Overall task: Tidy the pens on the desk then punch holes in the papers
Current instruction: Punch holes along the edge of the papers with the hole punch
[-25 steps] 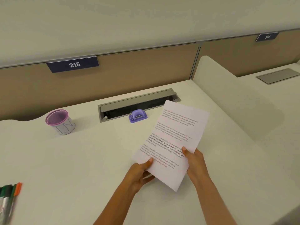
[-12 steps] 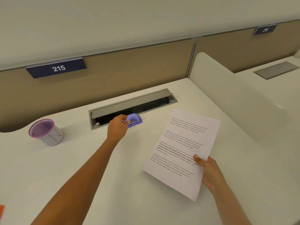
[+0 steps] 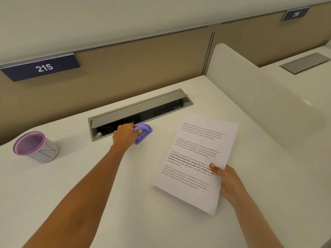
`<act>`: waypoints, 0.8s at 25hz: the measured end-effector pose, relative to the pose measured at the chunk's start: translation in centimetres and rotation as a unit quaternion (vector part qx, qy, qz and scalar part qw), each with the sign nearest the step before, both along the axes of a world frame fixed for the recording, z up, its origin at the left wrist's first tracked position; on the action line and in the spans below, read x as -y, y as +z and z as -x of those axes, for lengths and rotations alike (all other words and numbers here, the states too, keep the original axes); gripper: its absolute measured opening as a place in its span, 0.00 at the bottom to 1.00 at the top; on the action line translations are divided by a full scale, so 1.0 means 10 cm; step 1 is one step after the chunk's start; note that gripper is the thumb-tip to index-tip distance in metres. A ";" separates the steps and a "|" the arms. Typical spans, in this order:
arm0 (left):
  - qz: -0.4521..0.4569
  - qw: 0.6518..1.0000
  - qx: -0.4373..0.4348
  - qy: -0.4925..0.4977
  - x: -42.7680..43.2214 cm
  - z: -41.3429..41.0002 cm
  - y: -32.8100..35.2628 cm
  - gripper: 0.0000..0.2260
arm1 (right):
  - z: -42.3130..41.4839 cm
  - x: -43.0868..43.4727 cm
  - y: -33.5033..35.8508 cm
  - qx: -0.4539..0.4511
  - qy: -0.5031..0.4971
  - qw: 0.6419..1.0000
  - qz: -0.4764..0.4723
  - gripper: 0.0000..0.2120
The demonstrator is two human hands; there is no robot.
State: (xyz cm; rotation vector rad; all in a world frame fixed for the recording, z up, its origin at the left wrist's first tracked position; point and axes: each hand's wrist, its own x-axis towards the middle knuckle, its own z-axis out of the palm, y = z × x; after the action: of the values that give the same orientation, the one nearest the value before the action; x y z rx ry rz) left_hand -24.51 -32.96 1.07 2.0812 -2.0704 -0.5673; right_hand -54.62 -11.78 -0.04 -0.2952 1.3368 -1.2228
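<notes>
At the back of the counter (image 3: 107,203), just in front of the open grey cable hatch (image 3: 139,108): one hole punch (image 3: 144,132), small, lilac-purple plastic, with an arched lever on top and bright metal pins showing along its right side. Its body sits skewed to the hatch edge. The left hand (image 3: 125,135) grips its left end, fingers curled round the lever, arm stretched forward across the counter. Whether the base is lifted or touches the surface cannot be told from this angle. To the right of the punch and apart from it: papers (image 3: 195,154), white, printed with four blocks of black text, the third partly bold. They are held by the lower right corner in the right hand (image 3: 227,181), thumb pressed on the printed face, fingers underneath, far edge angled toward the hatch. On the left of the counter, well apart from the punch: pen cup (image 3: 35,147), round, purple mesh rim, pale wall with pencilled strokes, upright. On the partition behind it: dark number plate (image 3: 42,68) reading 215. Changes on record: one second ago both hands held the papers and the punch stood untouched, square to the hatch; half a second ago the left hand had just reached the lever with the punch lying level. The hand now closes further round it, and the punch has turned. The papers remain with the right hand, carried slightly rightward.
</notes>
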 end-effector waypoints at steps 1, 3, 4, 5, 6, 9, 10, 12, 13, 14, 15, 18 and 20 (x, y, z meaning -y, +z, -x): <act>-0.013 0.999 -0.012 0.029 -0.04 0.00 -0.02 0.16 | -0.01 0.02 0.00 0.003 0.000 1.000 -0.001 0.15; -0.049 0.996 -0.024 0.072 -0.09 0.01 -0.06 0.18 | -0.04 0.03 -0.01 0.004 0.001 1.000 0.002 0.15; -0.074 0.993 -0.032 0.081 -0.12 0.01 -0.08 0.18 | -0.05 0.03 -0.01 0.005 0.003 1.000 0.004 0.15; -0.103 0.990 -0.049 0.085 -0.13 0.02 -0.09 0.18 | -0.05 0.03 -0.02 0.007 0.005 1.000 0.006 0.15; -0.135 0.983 -0.082 0.097 -0.15 0.03 -0.10 0.18 | -0.06 0.02 -0.02 0.008 0.007 1.000 0.005 0.15; -0.197 0.952 -0.182 0.146 -0.23 0.04 -0.07 0.16 | -0.08 0.00 -0.04 0.015 0.021 1.000 0.002 0.15; -0.208 0.945 -0.199 0.157 -0.27 0.03 -0.05 0.15 | -0.09 -0.01 -0.04 0.017 0.028 0.999 0.001 0.15; -0.229 0.924 -0.248 0.177 -0.37 0.00 -0.01 0.14 | -0.10 -0.03 -0.04 0.021 0.043 0.999 -0.003 0.14; -0.242 0.908 -0.284 0.191 -0.43 -0.03 0.00 0.14 | -0.11 -0.04 -0.05 0.023 0.051 0.998 -0.007 0.14; -0.256 0.887 -0.325 0.204 -0.50 -0.07 0.01 0.13 | -0.12 -0.04 -0.05 0.025 0.059 0.998 -0.012 0.14; -0.274 0.863 -0.368 0.212 -0.57 -0.11 0.02 0.11 | -0.13 -0.05 -0.06 0.027 0.068 0.997 -0.017 0.14; -0.327 0.805 -0.448 0.211 -0.75 -0.21 -0.01 0.08 | -0.20 -0.07 -0.08 0.030 0.087 0.995 -0.029 0.13; -0.345 0.777 -0.477 0.223 -0.82 -0.25 -0.04 0.09 | -0.26 -0.07 -0.09 0.030 0.095 0.995 -0.032 0.13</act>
State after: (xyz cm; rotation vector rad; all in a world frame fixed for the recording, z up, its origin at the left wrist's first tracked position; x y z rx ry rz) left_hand -22.01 -24.81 0.66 1.7673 -0.7860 -1.9649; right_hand -52.05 -11.08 -0.97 -0.3297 1.2636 -1.0203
